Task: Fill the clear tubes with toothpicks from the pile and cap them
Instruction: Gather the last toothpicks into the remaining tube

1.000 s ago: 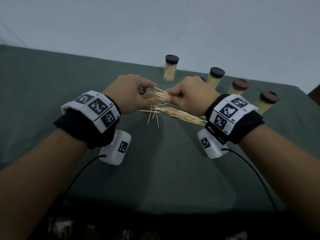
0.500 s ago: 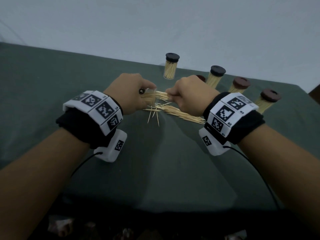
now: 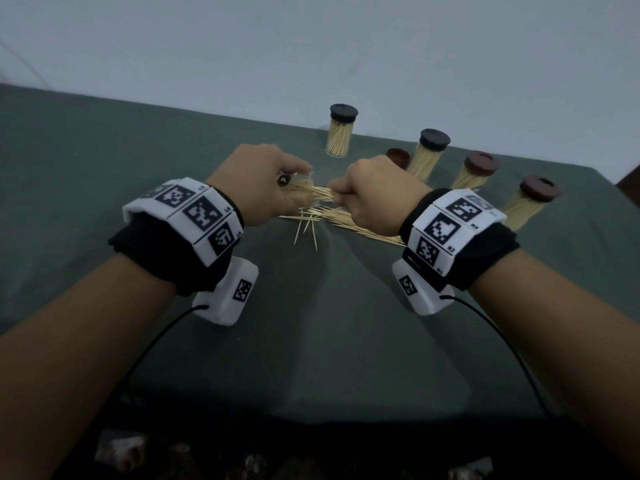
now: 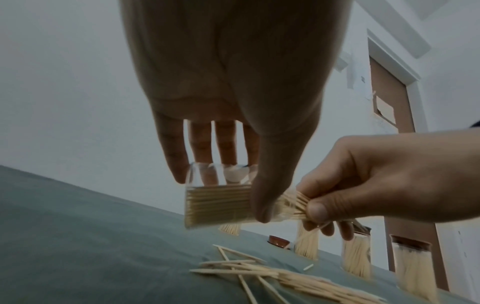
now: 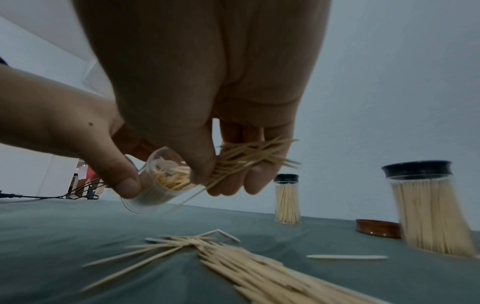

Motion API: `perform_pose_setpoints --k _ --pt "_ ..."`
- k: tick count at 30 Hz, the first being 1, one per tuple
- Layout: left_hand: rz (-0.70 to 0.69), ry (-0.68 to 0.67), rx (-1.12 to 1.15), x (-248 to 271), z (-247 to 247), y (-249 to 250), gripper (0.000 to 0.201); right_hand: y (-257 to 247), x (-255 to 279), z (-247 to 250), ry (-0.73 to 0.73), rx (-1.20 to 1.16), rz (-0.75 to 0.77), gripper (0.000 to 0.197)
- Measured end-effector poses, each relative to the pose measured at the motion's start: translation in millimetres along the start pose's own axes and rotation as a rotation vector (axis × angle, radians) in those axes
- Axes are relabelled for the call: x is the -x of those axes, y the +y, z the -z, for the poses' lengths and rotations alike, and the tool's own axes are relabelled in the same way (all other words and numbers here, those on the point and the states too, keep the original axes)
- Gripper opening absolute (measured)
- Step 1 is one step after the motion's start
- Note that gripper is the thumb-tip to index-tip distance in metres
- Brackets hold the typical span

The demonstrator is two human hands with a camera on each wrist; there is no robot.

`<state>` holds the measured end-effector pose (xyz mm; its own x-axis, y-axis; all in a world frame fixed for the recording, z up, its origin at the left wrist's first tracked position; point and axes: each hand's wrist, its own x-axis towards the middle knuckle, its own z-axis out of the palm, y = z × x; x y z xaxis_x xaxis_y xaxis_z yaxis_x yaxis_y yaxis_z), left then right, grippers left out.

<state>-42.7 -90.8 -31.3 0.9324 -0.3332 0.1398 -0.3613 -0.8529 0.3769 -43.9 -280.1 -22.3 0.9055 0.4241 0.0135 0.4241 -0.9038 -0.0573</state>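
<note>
I watch my left hand [image 3: 258, 188] grip the clear tube [image 4: 218, 203] on its side above the table [image 3: 104, 168], thumb in front and fingers behind, the open mouth turned toward 3 o'clock. The tube is already mostly packed with toothpicks. My right hand [image 3: 372, 199] pinches a bundle of toothpicks [image 5: 249, 156] between thumb and curled fingers, its near ends pushed into the tube's mouth and the far ends splaying out past the fingers.

Below both hands, near the middle of the table, the pile of loose toothpicks [image 3: 346, 221] lies on the green cloth, trailing toward 4 o'clock, with a few strays fanned out at its 8 o'clock end.

Four filled, capped tubes stand upright beyond: one with a black cap [image 3: 341, 133] at 12 o'clock, another black-capped one [image 3: 429, 154] at 1 o'clock, then two brown-capped [image 3: 476, 169] [image 3: 530, 204] toward 2 o'clock. A loose brown cap [image 3: 397, 156] sits on the cloth between the two black-capped tubes.
</note>
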Motion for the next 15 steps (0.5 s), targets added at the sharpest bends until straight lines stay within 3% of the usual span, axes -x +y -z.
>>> perform_pose_setpoints --k 9,15 --pt "-0.006 0.01 0.112 2.0 -2.4 6.3 0.043 -6.1 1.2 6.9 0.149 -0.106 0.115 0.018" --pt "0.046 -0.021 0.254 4.2 -0.6 8.1 0.05 -2.0 0.1 0.3 0.178 -0.083 0.17 0.016"
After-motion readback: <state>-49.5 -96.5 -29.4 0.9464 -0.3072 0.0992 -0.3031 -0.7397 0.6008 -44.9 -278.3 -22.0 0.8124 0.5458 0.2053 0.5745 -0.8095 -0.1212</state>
